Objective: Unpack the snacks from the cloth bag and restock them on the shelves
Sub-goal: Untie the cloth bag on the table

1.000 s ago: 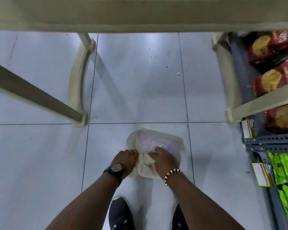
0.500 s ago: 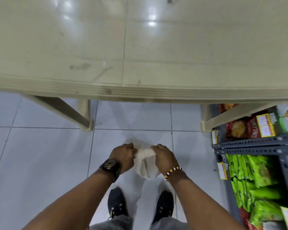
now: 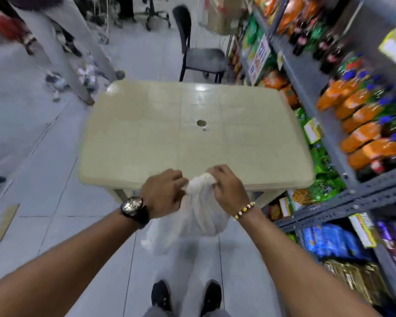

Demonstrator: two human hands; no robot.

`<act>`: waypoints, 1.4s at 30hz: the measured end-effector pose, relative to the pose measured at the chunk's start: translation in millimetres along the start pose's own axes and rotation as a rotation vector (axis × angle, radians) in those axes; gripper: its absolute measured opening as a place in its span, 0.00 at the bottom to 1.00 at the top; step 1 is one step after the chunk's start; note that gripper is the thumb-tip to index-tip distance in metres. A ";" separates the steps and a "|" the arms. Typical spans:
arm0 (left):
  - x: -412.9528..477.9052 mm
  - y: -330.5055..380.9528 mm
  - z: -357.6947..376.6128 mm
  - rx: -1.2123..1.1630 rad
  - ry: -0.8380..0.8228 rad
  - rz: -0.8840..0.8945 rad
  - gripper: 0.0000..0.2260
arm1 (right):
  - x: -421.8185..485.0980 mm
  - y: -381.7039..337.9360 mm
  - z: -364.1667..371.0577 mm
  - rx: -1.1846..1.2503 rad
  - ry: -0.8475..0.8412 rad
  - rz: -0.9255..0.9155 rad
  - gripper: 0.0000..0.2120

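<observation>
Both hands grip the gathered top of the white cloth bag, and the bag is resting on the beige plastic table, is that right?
Not quite. The left hand and right hand do grip the gathered top of the white cloth bag, but the head view shows it hanging in the air in front of the near edge of the beige plastic table, not resting on it.

A: Position of bench (image 3: 146, 138)?
B: Ahead; chair (image 3: 202, 58) behind it, shelves (image 3: 361, 197) to its right.
A: Position of cloth bag (image 3: 199, 216)?
B: Before the bench's near edge, between left hand (image 3: 164, 193) and right hand (image 3: 229, 188), above shoes (image 3: 161, 294).
</observation>
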State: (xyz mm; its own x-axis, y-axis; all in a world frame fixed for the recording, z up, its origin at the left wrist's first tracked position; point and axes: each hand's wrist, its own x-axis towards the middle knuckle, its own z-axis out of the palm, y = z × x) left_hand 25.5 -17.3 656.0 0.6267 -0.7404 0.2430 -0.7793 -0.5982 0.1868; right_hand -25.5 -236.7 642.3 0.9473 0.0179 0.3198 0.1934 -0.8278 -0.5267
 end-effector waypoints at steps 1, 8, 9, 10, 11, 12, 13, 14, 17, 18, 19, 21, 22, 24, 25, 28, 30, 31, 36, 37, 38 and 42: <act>14.5 -2.5 -23.8 0.032 0.053 0.001 0.11 | 18.0 -10.9 -17.1 0.005 0.052 -0.010 0.21; 95.6 -25.4 -131.9 0.132 0.199 0.012 0.10 | 123.4 -58.8 -99.8 -0.061 0.258 -0.126 0.17; 107.6 -29.4 -139.2 0.141 0.201 0.014 0.09 | 135.3 -59.3 -107.7 -0.071 0.272 -0.136 0.17; 116.9 -32.1 -143.3 0.147 0.204 0.023 0.09 | 143.9 -57.2 -112.9 -0.076 0.284 -0.151 0.17; 125.9 -34.6 -145.5 0.154 0.203 0.029 0.09 | 151.4 -53.9 -116.8 -0.084 0.294 -0.167 0.17; 137.4 -38.0 -147.7 0.160 0.201 0.036 0.09 | 160.4 -49.8 -121.1 -0.089 0.303 -0.177 0.17; 146.8 -41.2 -147.4 0.165 0.203 0.037 0.09 | 166.8 -44.4 -122.8 -0.089 0.305 -0.180 0.17; 159.1 -45.3 -146.7 0.169 0.207 0.033 0.09 | 175.9 -37.4 -125.1 -0.088 0.305 -0.179 0.17; 188.1 -58.3 -136.0 0.166 0.202 0.020 0.10 | 199.1 -13.3 -122.7 -0.080 0.279 -0.168 0.17; 197.6 -63.1 -130.0 0.174 0.198 0.016 0.11 | 206.6 -3.1 -120.0 -0.069 0.264 -0.166 0.17; 205.6 -67.5 -124.4 0.182 0.186 0.007 0.12 | 213.4 6.4 -116.6 -0.062 0.247 -0.169 0.17; 217.6 -76.5 -111.8 0.198 0.160 -0.017 0.12 | 225.5 24.4 -107.6 -0.063 0.205 -0.174 0.17; 225.0 -80.1 -103.5 0.202 0.144 -0.032 0.12 | 232.7 36.4 -102.8 -0.058 0.182 -0.172 0.18; 237.8 -86.3 -84.9 0.203 0.109 -0.059 0.11 | 243.1 60.6 -92.9 -0.035 0.127 -0.164 0.19; 240.8 -88.9 -76.5 0.199 0.091 -0.079 0.11 | 245.4 68.6 -88.4 -0.030 0.095 -0.166 0.19; 246.3 -92.0 -50.3 0.176 0.040 -0.138 0.10 | 248.4 91.0 -75.0 -0.010 0.048 -0.177 0.18; 247.7 -92.6 -31.8 0.170 -0.007 -0.153 0.10 | 246.9 106.7 -63.5 0.008 -0.001 -0.165 0.17; 248.1 -94.6 -22.7 0.176 -0.030 -0.155 0.09 | 245.6 114.0 -57.5 0.008 -0.033 -0.155 0.17; 246.7 -108.3 5.7 0.090 -0.033 -0.250 0.11 | 241.9 133.7 -37.7 0.026 -0.078 -0.076 0.19; 246.8 -109.5 9.7 0.073 -0.040 -0.277 0.11 | 244.0 134.9 -35.3 0.011 -0.087 -0.065 0.19; 247.3 -109.1 11.7 0.048 -0.049 -0.309 0.11 | 246.0 136.1 -34.2 -0.008 -0.098 -0.059 0.19; 240.0 -112.8 23.8 -0.107 -0.096 -0.420 0.19 | 252.3 141.0 -29.3 -0.102 -0.200 -0.053 0.16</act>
State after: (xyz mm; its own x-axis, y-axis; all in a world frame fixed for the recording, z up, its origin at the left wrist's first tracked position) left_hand 264.0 -134.8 670.6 0.8830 -0.4679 0.0362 -0.4499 -0.8220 0.3492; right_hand 233.3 -365.4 671.8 0.9703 0.1649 0.1767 0.2267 -0.8748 -0.4281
